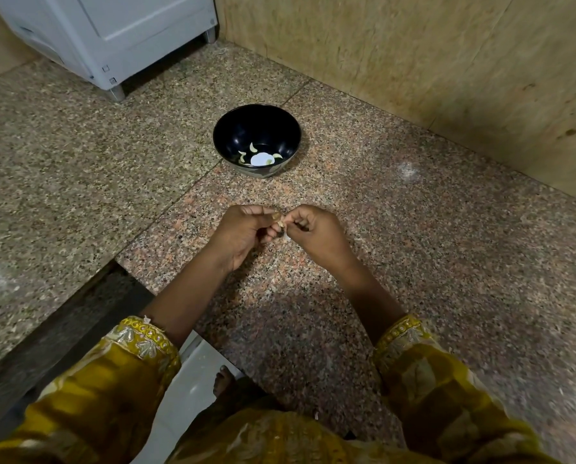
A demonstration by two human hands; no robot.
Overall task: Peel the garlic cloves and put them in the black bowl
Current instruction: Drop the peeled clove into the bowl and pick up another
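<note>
1. Yellow embroidered sleeves [146, 339] fill the bottom edge, with both forearms reaching out over the speckled granite counter [430, 262].
2. Left hand [243, 234] and right hand [316, 234] meet at the fingertips, both pinching one garlic clove [279, 224] (small, mostly hidden by fingers).
3. Beyond them stands the black bowl [226, 139], with a few peeled cloves [253, 148] inside.
4. Far left sits a white appliance [112, 35].

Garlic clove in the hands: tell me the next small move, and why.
Probably pull the skin away with the right hand while the left hand steadies the garlic clove. Both hands pinch it, and it looks brownish, so skin seems to remain on it; the peeled cloves in the black bowl are pale. Dropping it in now looks premature.
</note>
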